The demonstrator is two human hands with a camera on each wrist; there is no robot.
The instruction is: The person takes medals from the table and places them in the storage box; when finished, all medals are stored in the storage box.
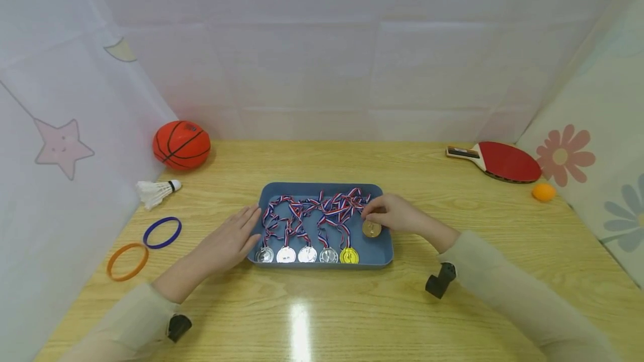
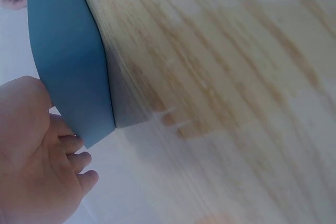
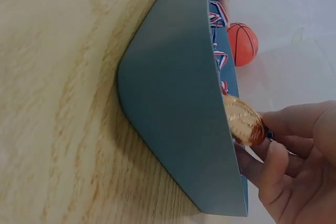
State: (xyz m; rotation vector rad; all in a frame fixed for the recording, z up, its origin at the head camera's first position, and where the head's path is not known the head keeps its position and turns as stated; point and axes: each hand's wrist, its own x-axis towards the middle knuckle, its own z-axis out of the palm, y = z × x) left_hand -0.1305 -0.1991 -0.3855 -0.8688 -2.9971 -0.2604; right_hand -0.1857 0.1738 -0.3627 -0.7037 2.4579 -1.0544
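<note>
Five medals lie in a row along the near wall of the blue tray [image 1: 379,255]: four silver medals [image 1: 296,254] and one yellow-gold medal [image 1: 349,255], faces up, their striped ribbons [image 1: 322,209] trailing away toward the tray's far wall in a tangle. Tray sits mid-bench, long axis running left to right. The right hand [image 1: 397,214] reaches in over the tray's right end; its fingers [image 3: 273,167] are curled and pinch a bronze medal [image 1: 371,229], held face up just above or on the tray floor near the right wall, cannot tell which. In the right wrist view the bronze medal [image 3: 243,121] shows edge-on at the tray rim, the disc tilted. Its ribbon leads back toward the tangle. The left hand [image 1: 228,241] lies flat on the bench [image 1: 322,306], fingers straight and together, tips touching the tray's left wall; the left wrist view confirms contact at the tray's corner [image 2: 89,129]. Beyond, at far left: a small basketball [image 1: 181,144], a shuttlecock [image 1: 156,191] lying on its side with cork pointing right, a blue ring [image 1: 162,232] and an orange ring [image 1: 127,261]. At far right: a red paddle [image 1: 503,161], handle pointing left, and an orange ball [image 1: 543,191] near it.
</note>
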